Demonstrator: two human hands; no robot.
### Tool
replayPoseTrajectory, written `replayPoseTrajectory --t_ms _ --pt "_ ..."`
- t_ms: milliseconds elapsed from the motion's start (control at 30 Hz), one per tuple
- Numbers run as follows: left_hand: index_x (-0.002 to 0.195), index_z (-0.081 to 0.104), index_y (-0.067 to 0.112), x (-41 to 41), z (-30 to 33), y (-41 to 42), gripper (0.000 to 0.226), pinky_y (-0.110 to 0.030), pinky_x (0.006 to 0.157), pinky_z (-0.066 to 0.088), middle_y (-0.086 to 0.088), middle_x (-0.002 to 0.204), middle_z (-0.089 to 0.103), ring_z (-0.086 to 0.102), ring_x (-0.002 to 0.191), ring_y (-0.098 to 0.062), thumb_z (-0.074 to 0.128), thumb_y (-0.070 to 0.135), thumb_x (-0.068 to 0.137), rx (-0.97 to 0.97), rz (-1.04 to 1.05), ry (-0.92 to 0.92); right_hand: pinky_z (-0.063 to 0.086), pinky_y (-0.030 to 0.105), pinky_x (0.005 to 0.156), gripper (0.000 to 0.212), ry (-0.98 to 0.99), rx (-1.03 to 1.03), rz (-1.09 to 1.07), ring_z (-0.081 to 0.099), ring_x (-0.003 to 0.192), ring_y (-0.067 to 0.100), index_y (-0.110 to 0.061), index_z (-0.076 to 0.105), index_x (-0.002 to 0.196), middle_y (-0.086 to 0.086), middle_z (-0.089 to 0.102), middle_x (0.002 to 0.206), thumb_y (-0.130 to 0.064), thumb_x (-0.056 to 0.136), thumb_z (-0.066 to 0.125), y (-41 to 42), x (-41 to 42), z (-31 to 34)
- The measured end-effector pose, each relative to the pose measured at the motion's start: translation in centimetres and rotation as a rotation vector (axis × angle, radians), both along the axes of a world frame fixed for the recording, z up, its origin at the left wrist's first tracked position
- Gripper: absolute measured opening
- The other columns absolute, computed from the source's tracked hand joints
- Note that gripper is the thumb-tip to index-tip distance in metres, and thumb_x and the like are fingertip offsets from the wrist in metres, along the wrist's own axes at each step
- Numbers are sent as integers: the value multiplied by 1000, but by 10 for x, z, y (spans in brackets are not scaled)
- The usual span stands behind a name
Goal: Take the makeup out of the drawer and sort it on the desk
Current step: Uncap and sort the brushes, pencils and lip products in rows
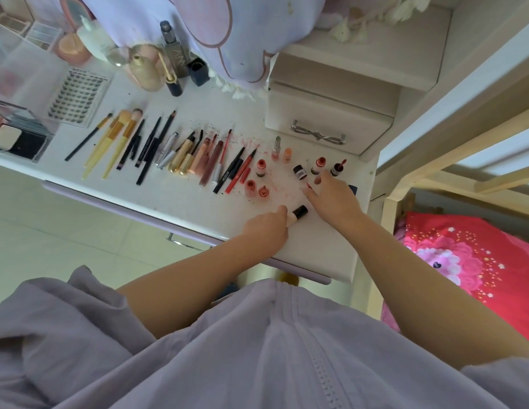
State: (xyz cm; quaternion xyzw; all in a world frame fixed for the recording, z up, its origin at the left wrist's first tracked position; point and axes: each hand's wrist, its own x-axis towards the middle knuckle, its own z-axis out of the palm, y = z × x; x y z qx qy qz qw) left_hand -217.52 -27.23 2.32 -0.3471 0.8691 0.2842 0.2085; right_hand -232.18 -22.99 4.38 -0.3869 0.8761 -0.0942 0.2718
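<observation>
Looks mostly done: brushes [115,134], pencils [151,146], tubes [195,157] and small bottles [260,168] already lie in neat groups across the bench [174,196]. The left hand [266,228] is pinching a stick [298,215] with a black cap near the front edge, so that one isn't placed yet. The right hand [331,199] has fingers spread, touching down by the bottles, holding nothing. No idea what's left in the drawer, it's out of sight. Writing: the lash card [80,95] says something like "KOYO", a black pen [227,175] maybe "xixi"; rest is too blurry.
</observation>
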Motion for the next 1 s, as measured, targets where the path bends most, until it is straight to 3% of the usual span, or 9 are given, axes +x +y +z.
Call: replayPoseTrajectory --t_ms 167,333,433,633,700,767,1000 --pt "113 33 10 13 0 -3 19 -25 45 26 1 65 38 37 53 -13 36 22 98 -39 -62 -24 24 28 44 30 225 11 209 48 68 24 -5 47 115 10 56 86 -29 97 42 -33 14 4" --pt "113 34 11 18 1 -4 19 -24 46 28 2 65 38 37 53 -12 36 22 98 -32 -80 -4 28 29 48 20 210 116 179 50 75 26 0 53 109 16 59 102 -8 93 45 -52 13 0" --pt "115 33 11 19 0 -5 20 -25 48 31 1 67 39 37 54 -12 35 22 99 -26 -92 -17 35 32 54 25 205 168 197 53 78 29 1 54 108 18 58 103 4 87 43 -54 15 -1" --pt "116 32 12 22 0 -8 21 -24 44 26 1 66 38 36 52 -12 35 22 98 -36 -137 -23 28 27 44 32 216 205 210 46 70 23 -4 45 120 7 47 84 -8 89 52 -44 11 -1" --pt "115 32 12 23 -1 -9 20 -24 44 27 1 66 39 36 51 -12 35 23 98 -41 -147 -8 27 27 44 31 239 246 238 46 71 23 -4 45 120 7 51 88 -9 90 53 -40 8 0" --pt "115 33 12 24 -2 -9 21 -25 46 30 1 65 39 37 52 -12 36 23 98 -47 -155 -2 25 27 44 26 249 274 259 46 69 22 -5 46 117 11 56 96 -10 92 51 -36 7 -1" --pt "115 34 11 27 -1 -10 22 -26 45 29 2 65 37 37 51 -13 36 26 99 -75 -191 -1 27 30 44 23 268 228 297 46 68 25 -5 40 120 9 47 77 -14 98 40 -13 10 -5"
